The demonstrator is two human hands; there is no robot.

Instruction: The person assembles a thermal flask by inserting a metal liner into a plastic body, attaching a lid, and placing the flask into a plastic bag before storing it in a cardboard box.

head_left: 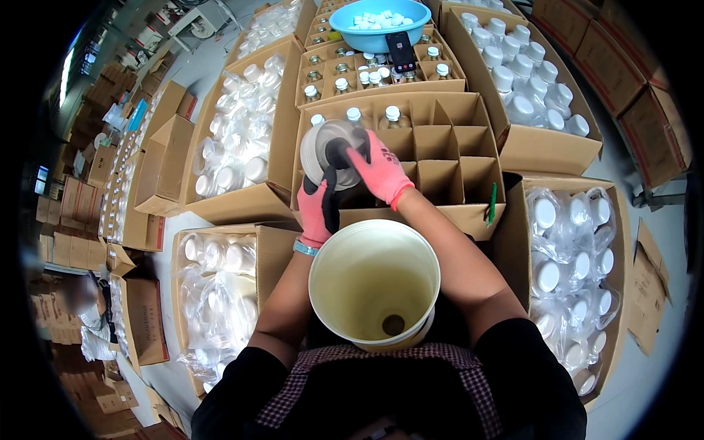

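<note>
Clear jar (314,155) up in both hands, over the near-left part of the divided carton (433,213). Left hand (317,209), pink glove with dark palm, has its grip closed round the jar's lower side. Right hand (378,169), same glove type, fingers at the jar's round face; can't tell if its grip is clamped or just touching.

Risks: smooth jar wall plus gloves, so it could slip if the left grip loosens or the right hand pushes hard. A drop could hit the capped bottles (393,116) in the far row or the carton dividers, or bounce toward the white bucket (352,275) just in front of the body. Farther off, the phone (401,51) leans on the blue basin (367,40); a bump to the basin could tip it.

Hard to see: jar and right fingers are motion-blurred, so can't tell which end faces up or whether fingers go inside. Left fingertips partly hidden by the jar; compartments under it covered too. Plastic film blurs the jars in the right-hand carton (622,293). Fisheye rim cuts off the outer stacks.
</note>
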